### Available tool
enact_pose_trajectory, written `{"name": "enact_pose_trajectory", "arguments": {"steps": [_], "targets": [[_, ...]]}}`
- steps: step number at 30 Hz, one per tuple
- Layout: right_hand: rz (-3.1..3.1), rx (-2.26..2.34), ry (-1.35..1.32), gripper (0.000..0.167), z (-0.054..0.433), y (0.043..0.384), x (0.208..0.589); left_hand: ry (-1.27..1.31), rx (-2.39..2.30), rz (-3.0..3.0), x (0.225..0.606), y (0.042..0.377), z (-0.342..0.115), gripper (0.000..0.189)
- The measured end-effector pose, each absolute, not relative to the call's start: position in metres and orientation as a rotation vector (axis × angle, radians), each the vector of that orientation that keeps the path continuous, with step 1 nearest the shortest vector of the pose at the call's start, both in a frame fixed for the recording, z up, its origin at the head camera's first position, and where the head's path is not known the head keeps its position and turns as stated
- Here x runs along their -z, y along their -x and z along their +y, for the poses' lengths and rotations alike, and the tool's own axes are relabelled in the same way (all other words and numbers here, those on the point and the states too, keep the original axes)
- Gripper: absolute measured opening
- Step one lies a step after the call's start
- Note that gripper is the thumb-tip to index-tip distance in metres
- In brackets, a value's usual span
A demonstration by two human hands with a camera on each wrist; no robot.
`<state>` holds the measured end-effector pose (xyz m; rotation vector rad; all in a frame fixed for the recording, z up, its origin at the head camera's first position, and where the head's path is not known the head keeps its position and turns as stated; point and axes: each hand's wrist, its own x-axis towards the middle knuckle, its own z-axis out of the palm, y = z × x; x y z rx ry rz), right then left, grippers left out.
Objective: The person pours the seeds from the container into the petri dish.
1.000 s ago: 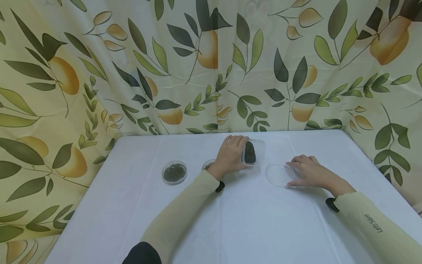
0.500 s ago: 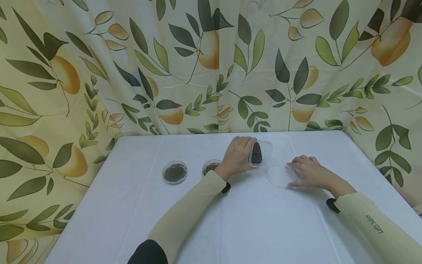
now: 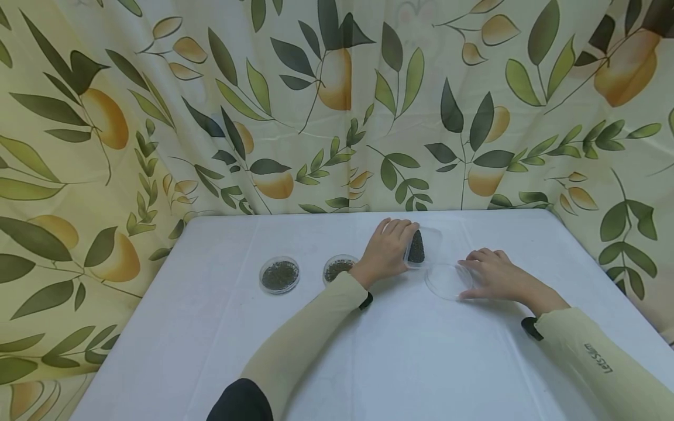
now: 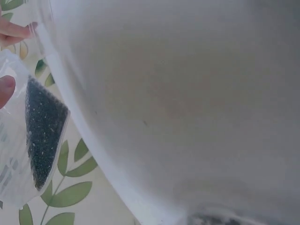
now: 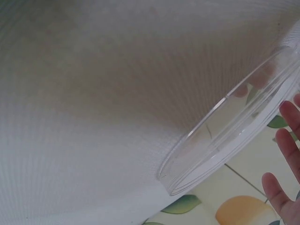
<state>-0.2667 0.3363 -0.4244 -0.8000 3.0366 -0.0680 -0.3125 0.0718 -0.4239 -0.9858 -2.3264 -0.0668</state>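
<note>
My left hand (image 3: pixel 387 248) grips a clear plastic box (image 3: pixel 433 242) and tips it to the right, just behind and left of an empty-looking petri dish. Dark seed-like grains (image 3: pixel 416 247) are heaped against one side of the box; the left wrist view shows the same grains (image 4: pixel 44 133) sloping inside, with my thumb (image 4: pixel 5 90) on the box wall. My right hand (image 3: pixel 495 275) holds the petri dish (image 3: pixel 444 282) at its right edge, thumb near and fingers far. In the right wrist view the clear dish (image 5: pixel 229 126) appears edge-on beside spread fingers (image 5: pixel 287 140).
Two more petri dishes with dark grains stand to the left: one (image 3: pixel 279 275) farther out, the other (image 3: pixel 339 268) partly hidden by my left wrist. A white cloth (image 3: pixel 411 362) covers the table. Behind it hangs a leaf-and-fruit patterned curtain (image 3: pixel 337 134).
My left hand has moved right with the box, closer to the petri dish, uncovering more of the middle dish. The right hand stays at the dish edge.
</note>
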Motion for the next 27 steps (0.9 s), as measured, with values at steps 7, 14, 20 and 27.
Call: {"name": "enact_pose_trajectory", "arguments": {"steps": [7,14,20,27], "targets": [[3.033,0.09,0.795,0.08,0.337,0.266,0.424,0.991,0.031,-2.299,0.424,0.313,0.082,0.079],[3.036,0.082,0.79,0.081,0.336,0.265,0.424,1.003,0.007,-2.274,0.425,0.312,0.088,0.077],[3.041,0.083,0.799,0.081,0.337,0.265,0.424,1.033,0.008,-2.283,0.423,0.311,0.092,0.077],[3.046,0.089,0.812,0.08,0.337,0.264,0.424,1.047,-0.019,-2.287,0.422,0.309,0.096,0.075]]}}
